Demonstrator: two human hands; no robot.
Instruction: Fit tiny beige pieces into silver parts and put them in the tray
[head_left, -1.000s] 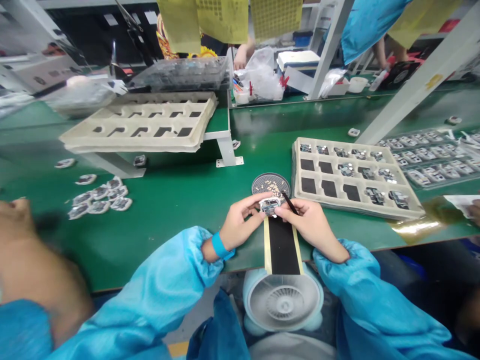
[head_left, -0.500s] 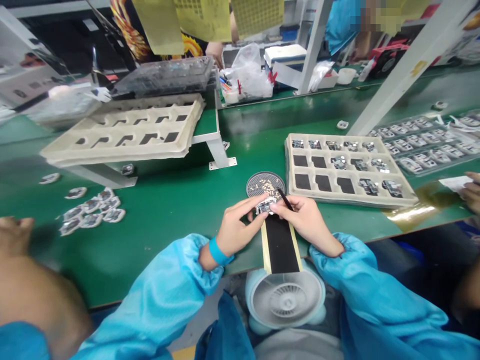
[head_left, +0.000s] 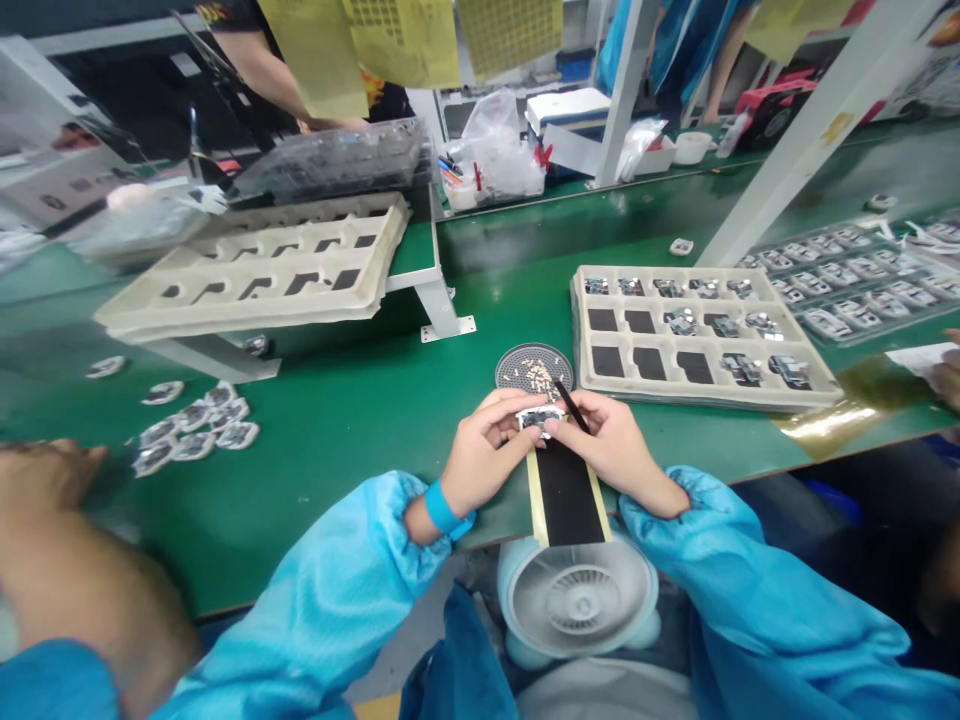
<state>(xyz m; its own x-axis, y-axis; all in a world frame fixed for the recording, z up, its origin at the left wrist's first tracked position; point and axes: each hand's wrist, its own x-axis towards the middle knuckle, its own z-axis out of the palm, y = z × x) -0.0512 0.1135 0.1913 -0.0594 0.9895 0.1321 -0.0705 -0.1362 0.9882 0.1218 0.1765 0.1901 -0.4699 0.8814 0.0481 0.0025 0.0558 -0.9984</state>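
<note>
A small silvery part [head_left: 540, 418] sits pinched between both hands just above the near edge of the green bench [head_left: 360, 400], over the far end of a black strip [head_left: 566, 490] with pale yellow borders that runs off that edge. The left hand [head_left: 484, 455] grasps the part from its left side, thumb and fingers closed around it. The right hand [head_left: 611, 445] grips it from the right with thumb and forefinger, and the same hand holds a thin dark stick [head_left: 574, 408] that slants up and away between the fingers.

Just beyond the hands lies a round dark dish [head_left: 517, 375] with a few pale bits in it. To the right of the dish, touching or nearly so, a cream tray [head_left: 817, 385] holds shiny parts in some pockets. A second cream tray [head_left: 255, 305] sits on a raised white stand toward the far left. Loose parts [head_left: 196, 428] cluster near the left side of the bench. A white fan [head_left: 577, 600] hangs below the near edge, under the strip.
</note>
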